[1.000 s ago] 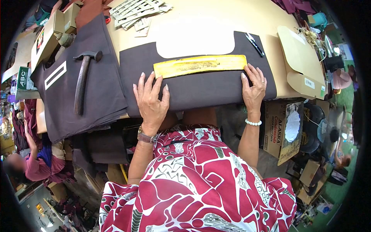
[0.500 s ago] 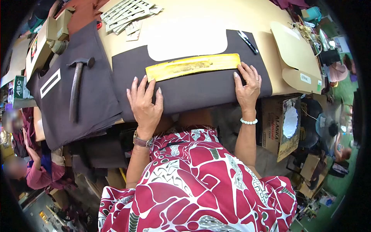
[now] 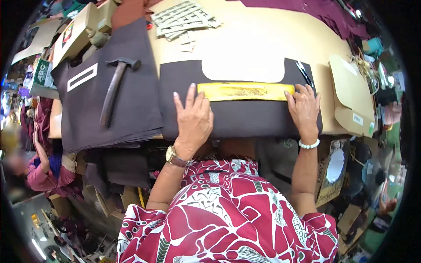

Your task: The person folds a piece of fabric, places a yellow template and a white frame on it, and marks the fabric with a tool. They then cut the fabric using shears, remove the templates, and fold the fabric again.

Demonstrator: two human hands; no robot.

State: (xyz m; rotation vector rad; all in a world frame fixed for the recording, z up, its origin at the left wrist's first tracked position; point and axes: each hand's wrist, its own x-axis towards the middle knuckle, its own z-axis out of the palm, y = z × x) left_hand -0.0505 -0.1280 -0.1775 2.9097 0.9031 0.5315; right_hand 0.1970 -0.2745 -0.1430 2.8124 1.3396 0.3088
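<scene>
In the center of the frame, a yellow strip (image 3: 246, 91) lies across dark fabric (image 3: 237, 117) on the counter (image 3: 311, 37), just below a white notched panel (image 3: 243, 65). The left hand (image 3: 193, 125), its fingers spread apart, touches the strip's left end, while the right hand (image 3: 303, 111), its fingers bent and close together, touches the right end near the scissors (image 3: 305, 74). A hammer (image 3: 115, 87) rests on stacked dark cloth (image 3: 131, 107) at upper left.

Glossy yellow strip (image 3: 245, 91); matt dark cloth (image 3: 245, 117); wooden hammer handle (image 3: 112, 94).
</scene>
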